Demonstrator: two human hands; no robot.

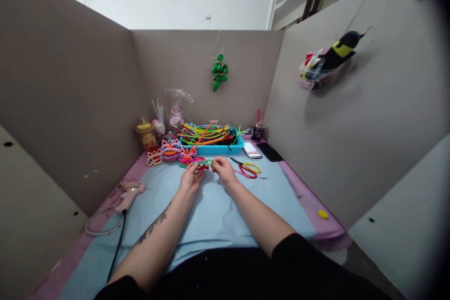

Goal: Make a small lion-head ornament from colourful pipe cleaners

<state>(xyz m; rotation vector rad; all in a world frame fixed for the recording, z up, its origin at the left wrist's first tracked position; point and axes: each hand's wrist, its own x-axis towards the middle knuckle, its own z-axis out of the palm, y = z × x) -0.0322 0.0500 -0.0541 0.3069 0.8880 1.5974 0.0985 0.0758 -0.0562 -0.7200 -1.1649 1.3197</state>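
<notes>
My left hand point(191, 178) is closed at the middle of the table, pinching a thin green pipe cleaner point(207, 161). A small red piece point(203, 167) shows at its fingertips; its shape is too small to make out. Just to the right, my right hand point(224, 172) has its fingers pressed together at the other end of the green pipe cleaner. Scissors point(250, 168) with yellow and red handles lie beside my right hand. Behind my left hand stand several colourful animal-faced pieces point(171, 150), pink, orange and blue.
A blue tray point(211, 150) holds many coloured pipe cleaners. A pink glue gun point(130, 197) lies at left with its cord. A lidded cup point(146, 136), dark drink cup point(258, 131), black phone point(270, 152) and yellow disc point(322, 214) stand or lie around. Grey panels point(207, 75) enclose the table.
</notes>
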